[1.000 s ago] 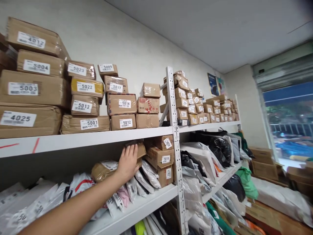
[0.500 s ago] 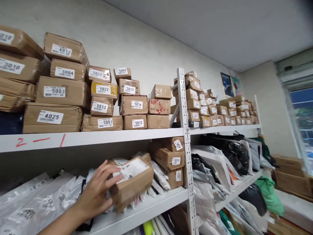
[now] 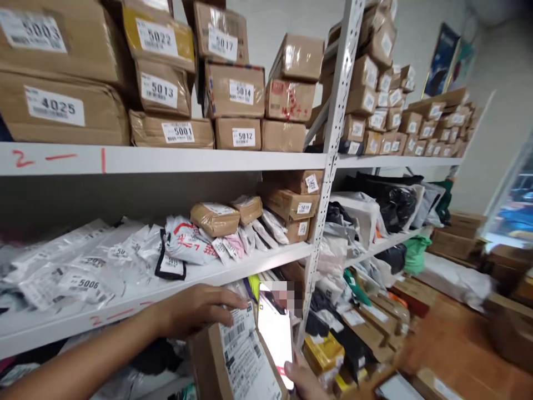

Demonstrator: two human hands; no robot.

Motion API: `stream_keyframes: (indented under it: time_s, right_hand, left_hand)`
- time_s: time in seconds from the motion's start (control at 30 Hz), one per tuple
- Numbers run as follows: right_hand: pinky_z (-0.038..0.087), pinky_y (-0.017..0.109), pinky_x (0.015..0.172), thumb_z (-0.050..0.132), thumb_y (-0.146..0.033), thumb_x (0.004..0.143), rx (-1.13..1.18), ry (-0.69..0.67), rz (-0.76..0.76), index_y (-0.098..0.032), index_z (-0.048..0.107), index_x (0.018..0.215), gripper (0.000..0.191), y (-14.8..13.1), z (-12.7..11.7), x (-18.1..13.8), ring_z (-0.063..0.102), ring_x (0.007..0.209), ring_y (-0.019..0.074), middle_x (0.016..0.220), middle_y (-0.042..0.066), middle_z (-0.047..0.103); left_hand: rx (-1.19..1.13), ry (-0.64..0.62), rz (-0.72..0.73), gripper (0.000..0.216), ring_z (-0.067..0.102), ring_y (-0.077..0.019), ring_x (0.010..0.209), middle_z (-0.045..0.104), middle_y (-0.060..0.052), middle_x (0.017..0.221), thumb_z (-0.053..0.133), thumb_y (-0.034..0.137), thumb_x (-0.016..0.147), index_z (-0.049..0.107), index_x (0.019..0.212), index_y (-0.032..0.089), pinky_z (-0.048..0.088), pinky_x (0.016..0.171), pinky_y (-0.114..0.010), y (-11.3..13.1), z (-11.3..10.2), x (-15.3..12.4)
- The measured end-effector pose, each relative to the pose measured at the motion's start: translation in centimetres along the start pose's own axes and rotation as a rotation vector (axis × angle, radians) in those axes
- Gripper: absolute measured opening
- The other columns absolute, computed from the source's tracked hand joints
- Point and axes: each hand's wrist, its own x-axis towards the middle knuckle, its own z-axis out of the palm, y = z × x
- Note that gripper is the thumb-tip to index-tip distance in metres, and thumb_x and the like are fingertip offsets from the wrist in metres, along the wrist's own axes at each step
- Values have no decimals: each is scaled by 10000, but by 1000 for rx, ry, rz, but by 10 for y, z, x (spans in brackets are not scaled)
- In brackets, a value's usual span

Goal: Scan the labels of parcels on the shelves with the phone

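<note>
A brown cardboard box is sitting up in the air in front of the shelves, low in the view, with its bottom going out of sight. A white label with black print and bar lines is covering much of the side that we are seeing. The left hand is holding the box from the far end. Its fingers are bending over the edge, closed as far as the box lets them, and its thumb is hiding.

Just beside the box, a phone is shining bright white, with a bit of red near the bottom. The right hand is holding it, with the thumb pressing on the edge and the other fingers hiding. I cannot tell if the phone is touching the box.

Behind them, a white shelf is carrying lots of floppy white bags, and one is showing 5006. Two small brown parcels are lying close together there, and a stack of boxes is standing near the white post. Higher up, another shelf is holding more boxes with numbers, like 5001, 5012 and 4025. Past the post, more shelves are holding boxes and bags, and a green bag is hanging over there.
</note>
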Motion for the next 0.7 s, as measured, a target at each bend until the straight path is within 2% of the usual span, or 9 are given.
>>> stream_keyframes:
  time_s: [0.07, 0.13, 0.23, 0.33, 0.4, 0.47, 0.5, 0.57, 0.7]
  right_hand:
    - [468, 520, 902, 869, -450, 469, 47, -88, 19, -205, 457, 1316, 973, 7, 5, 2, 602, 1085, 393, 1137, 134, 689]
    - [433, 517, 945, 869, -403, 457, 87, -139, 34, -191, 439, 1332, 997, 14, 9, -4, 595, 1100, 385, 1113, 134, 700]
    - [421, 510, 961, 853, -363, 463, 121, -69, 77, -188, 464, 1316, 954, 24, 12, -23, 602, 1090, 379, 1040, 114, 727]
    - [463, 497, 913, 825, -381, 515, 122, 107, 91, -198, 463, 1317, 898, 31, 14, -43, 640, 1012, 371, 983, 96, 740]
    - [511, 470, 825, 822, -404, 541, 87, 225, 58, -207, 429, 1337, 909, 35, 12, -49, 676, 892, 347, 935, 84, 743]
    - [542, 407, 657, 833, -408, 554, 13, 332, -14, -214, 374, 1363, 950, 40, 9, -46, 681, 707, 295, 887, 73, 736]
    - [528, 361, 561, 842, -409, 556, -28, 379, -53, -219, 343, 1375, 977, 42, 7, -43, 662, 624, 262, 866, 66, 731]
    - [459, 273, 431, 868, -416, 537, -93, 454, -114, -227, 282, 1391, 1053, 46, 1, -37, 621, 527, 203, 858, 64, 725]
    - [425, 207, 375, 841, -547, 561, -129, 555, -55, -204, 244, 1392, 1080, 47, -10, -44, 602, 413, 144, 812, 83, 739]
  left_hand:
    - [-77, 44, -14, 287, 632, -279, 1067, 659, -91, 1189, 592, 264, 820, 669, 1087, 337, 496, 883, -407, -7, 12, 4]
    - [-119, 175, -39, 214, 664, -273, 994, 688, -78, 1132, 597, 332, 811, 710, 993, 341, 512, 832, -383, -14, 25, 4]
    - [-194, 335, -193, 229, 660, -296, 987, 699, -88, 1102, 657, 420, 743, 735, 937, 327, 502, 851, -405, -23, 43, -7]
    - [-433, 572, -569, 406, 636, -301, 1029, 665, -105, 1164, 712, 426, 686, 683, 1070, 299, 500, 873, -428, -26, 68, -29]
    - [-711, 799, -886, 549, 661, -276, 955, 636, -82, 1204, 687, 436, 711, 544, 1234, 349, 545, 756, -411, -23, 93, -45]
    - [-979, 888, -1111, 730, 681, -268, 833, 631, -59, 1195, 705, 450, 678, 385, 1334, 411, 556, 642, -405, -18, 124, -56]
    - [-1064, 892, -1134, 812, 679, -271, 837, 634, -63, 1190, 741, 434, 630, 369, 1351, 398, 554, 690, -413, -16, 141, -59]
    - [-1203, 928, -1057, 950, 619, -313, 1043, 597, -59, 1267, 792, 364, 538, 347, 1377, 364, 522, 841, -411, -13, 171, -59]
    - [-1455, 1030, -1020, 950, 491, -333, 1233, 575, -44, 1313, 687, 356, 621, 206, 1440, 347, 460, 955, -447, -24, 204, -48]
